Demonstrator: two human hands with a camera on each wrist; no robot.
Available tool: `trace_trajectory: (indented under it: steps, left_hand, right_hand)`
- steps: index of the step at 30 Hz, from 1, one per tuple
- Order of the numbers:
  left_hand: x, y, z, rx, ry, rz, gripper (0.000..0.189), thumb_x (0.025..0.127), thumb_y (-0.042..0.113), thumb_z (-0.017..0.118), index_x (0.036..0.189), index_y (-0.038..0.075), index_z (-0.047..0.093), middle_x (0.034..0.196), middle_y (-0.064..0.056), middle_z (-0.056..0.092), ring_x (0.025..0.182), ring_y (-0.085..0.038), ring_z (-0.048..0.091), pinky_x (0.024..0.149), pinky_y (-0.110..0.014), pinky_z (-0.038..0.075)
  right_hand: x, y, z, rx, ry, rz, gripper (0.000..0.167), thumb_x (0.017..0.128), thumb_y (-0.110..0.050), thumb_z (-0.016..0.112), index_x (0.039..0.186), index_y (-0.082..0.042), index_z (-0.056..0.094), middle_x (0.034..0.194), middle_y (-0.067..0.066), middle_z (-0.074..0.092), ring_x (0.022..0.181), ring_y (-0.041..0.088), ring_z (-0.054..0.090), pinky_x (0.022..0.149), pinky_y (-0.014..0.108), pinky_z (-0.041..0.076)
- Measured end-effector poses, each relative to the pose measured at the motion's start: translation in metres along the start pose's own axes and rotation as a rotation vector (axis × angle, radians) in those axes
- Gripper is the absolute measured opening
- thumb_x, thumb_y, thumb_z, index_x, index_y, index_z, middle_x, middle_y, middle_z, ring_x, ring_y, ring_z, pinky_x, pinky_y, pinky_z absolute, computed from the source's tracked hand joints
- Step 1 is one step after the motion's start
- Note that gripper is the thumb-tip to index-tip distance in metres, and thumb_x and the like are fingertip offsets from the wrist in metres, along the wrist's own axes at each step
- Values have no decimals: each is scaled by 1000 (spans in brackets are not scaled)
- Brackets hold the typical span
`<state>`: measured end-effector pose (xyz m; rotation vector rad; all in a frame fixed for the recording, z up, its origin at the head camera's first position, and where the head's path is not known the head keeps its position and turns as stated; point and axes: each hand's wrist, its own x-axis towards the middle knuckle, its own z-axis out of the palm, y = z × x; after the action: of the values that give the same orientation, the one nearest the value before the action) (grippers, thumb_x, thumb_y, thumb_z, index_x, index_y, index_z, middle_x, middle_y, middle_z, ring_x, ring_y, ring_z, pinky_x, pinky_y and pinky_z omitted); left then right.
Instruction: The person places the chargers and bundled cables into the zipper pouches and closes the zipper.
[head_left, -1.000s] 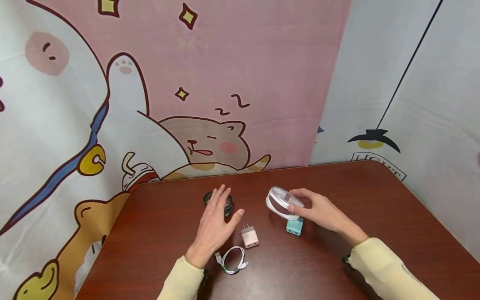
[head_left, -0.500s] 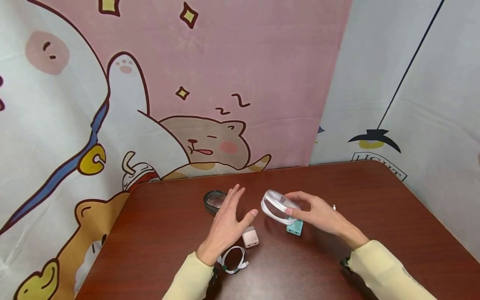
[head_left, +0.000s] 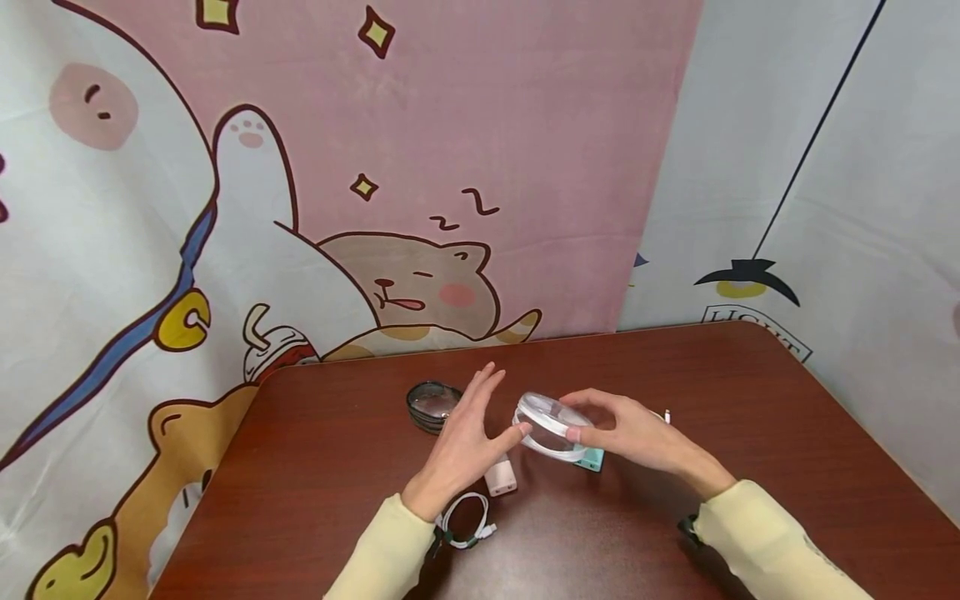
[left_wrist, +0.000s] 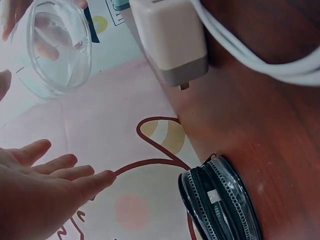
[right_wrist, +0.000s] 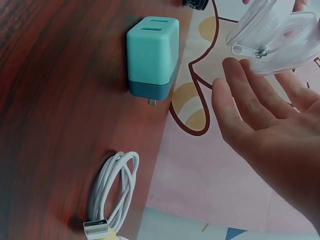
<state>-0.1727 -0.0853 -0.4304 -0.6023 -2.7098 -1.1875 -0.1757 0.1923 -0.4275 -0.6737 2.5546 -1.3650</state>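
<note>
A small clear round zip case with white trim (head_left: 551,429) is tilted above the table, pinched at its right side between the thumb and fingers of my right hand (head_left: 633,433). Its zip pull shows in the right wrist view. My left hand (head_left: 465,437) has its fingers extended, thumb spread toward the case's left side; the head view does not settle whether the thumb touches it. Behind the left hand lies a black-trimmed clear zip case (head_left: 429,407). A white charger plug (head_left: 501,477), partly covered by that hand, stands below. The teal charger plug (head_left: 592,460) sits behind the held case.
A coiled white cable (head_left: 465,543) lies near the left wrist. Another coiled white cable (right_wrist: 115,190), mostly hidden by my right hand in the head view, lies on the brown table (head_left: 750,400). A cartoon-printed curtain (head_left: 570,167) hangs behind the table.
My right hand has brought the white-trimmed zip case leftward and a little toward me. My left hand has moved right to near the case, uncovering more of the black-trimmed case.
</note>
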Motion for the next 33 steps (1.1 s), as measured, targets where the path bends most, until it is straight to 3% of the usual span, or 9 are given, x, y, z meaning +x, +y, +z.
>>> trace_trajectory:
  steps: [5, 12, 17, 21, 25, 29, 33]
  left_hand:
    - [0, 0, 2, 1, -47, 15, 85, 90, 46, 78, 159, 16, 40, 168, 0, 30, 155, -24, 25, 119, -54, 33]
    - [-3, -3, 5, 8, -102, -11, 89, 88, 47, 79, 161, 19, 35, 168, -1, 30, 154, -21, 27, 119, -49, 33]
    - [-7, -4, 7, 13, -143, -30, 93, 87, 46, 79, 163, 19, 32, 167, -4, 33, 151, -22, 33, 119, -48, 35]
    - [-9, -6, 8, 23, -168, -56, 96, 87, 48, 78, 164, 19, 29, 164, -6, 37, 148, -24, 38, 117, -48, 37]
    - [-11, -7, 7, 26, -181, -64, 97, 86, 50, 78, 164, 18, 28, 162, -8, 41, 146, -25, 42, 115, -48, 39]
    - [-12, -10, 8, 33, -184, -31, 88, 88, 48, 76, 159, 12, 40, 146, -10, 59, 129, -24, 60, 106, -44, 48]
    - [-12, -11, 8, -40, -191, 20, 60, 92, 33, 75, 145, 9, 59, 122, -6, 74, 107, -17, 71, 93, -37, 56]
  right_hand:
    - [0, -2, 1, -7, 2, -17, 47, 97, -38, 72, 138, -17, 63, 125, 2, 67, 110, 22, 62, 90, 40, 52]
    - [1, -1, 1, 50, 5, -30, 41, 101, -33, 66, 137, -14, 62, 123, 2, 68, 110, 23, 64, 87, 33, 54]
    - [-1, -1, -1, 93, 18, -6, 39, 103, -33, 61, 137, -15, 63, 129, 5, 66, 113, 26, 62, 89, 41, 54]
    - [-1, -2, -3, 171, 29, 33, 37, 105, -33, 58, 137, -14, 63, 127, 8, 67, 111, 29, 61, 92, 45, 54]
    - [-1, -2, -6, 288, 27, 89, 43, 107, -35, 55, 141, -8, 58, 127, 14, 65, 110, 28, 63, 94, 36, 55]
    - [-1, -2, -7, 373, 24, 104, 49, 109, -35, 51, 144, -1, 53, 134, 20, 61, 116, 25, 63, 95, 29, 55]
    - [-1, -1, -7, 433, 17, 98, 50, 110, -34, 48, 144, 3, 50, 139, 22, 57, 119, 21, 63, 96, 28, 55]
